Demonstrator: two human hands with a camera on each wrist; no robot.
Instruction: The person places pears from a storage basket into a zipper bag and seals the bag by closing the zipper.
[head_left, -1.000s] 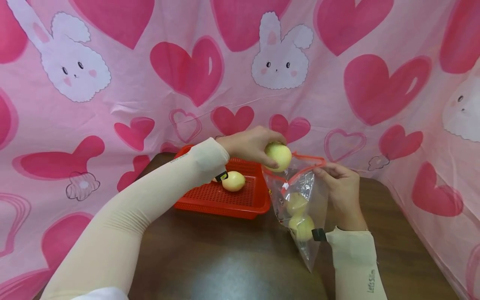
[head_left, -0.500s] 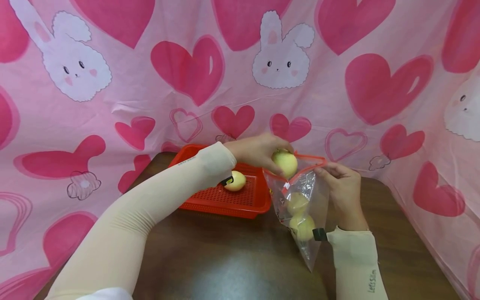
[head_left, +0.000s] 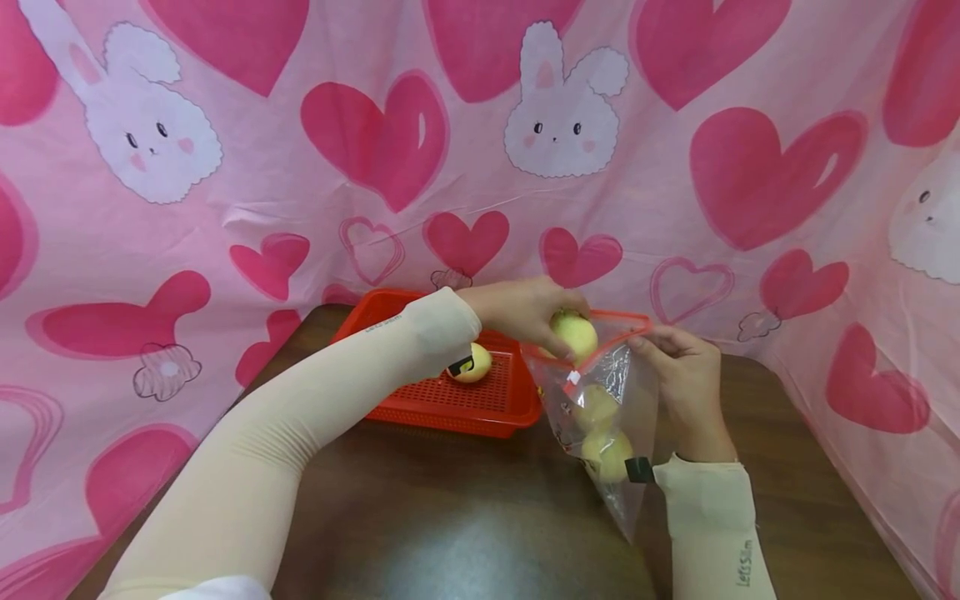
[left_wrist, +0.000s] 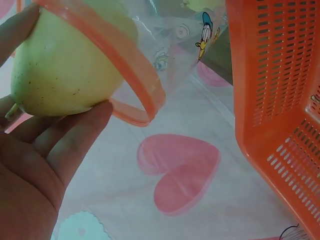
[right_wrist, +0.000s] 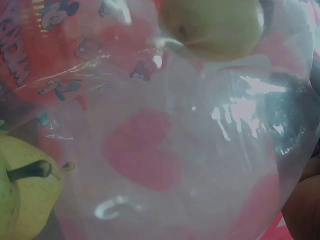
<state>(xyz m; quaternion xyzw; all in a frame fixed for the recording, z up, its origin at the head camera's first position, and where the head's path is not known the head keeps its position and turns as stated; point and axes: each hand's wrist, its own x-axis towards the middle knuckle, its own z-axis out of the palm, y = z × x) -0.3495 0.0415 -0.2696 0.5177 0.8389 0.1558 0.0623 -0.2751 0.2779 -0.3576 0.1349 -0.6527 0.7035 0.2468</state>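
Observation:
Held by the fingers of my left hand (head_left: 525,307) is a yellow-green pear (head_left: 576,340), in the mouth of a clear plastic zip bag (head_left: 639,392) with an orange rim. In the left wrist view, that pear (left_wrist: 65,70) has dark specks and a short stem, and the bag's orange rim (left_wrist: 127,62) crosses in front of it. My right hand (head_left: 686,387) pinches the rim on the right side, so the bag hangs down. Two pears lie in the bag, an upper pear (head_left: 596,407) and a lower pear (head_left: 607,457); a stemmed pear (right_wrist: 32,185) also shows in the right wrist view.
A red perforated plastic basket (head_left: 450,422) stands left of the bag on a brown wooden table (head_left: 420,500). Another pear (head_left: 477,365) lies in it, partly behind my left wrist. A pink cloth (head_left: 465,167) with hearts and rabbits hangs behind the table.
My left hand has moved right and down with its pear, from above the rim into the bag's mouth. My right hand has stayed in place on the rim.

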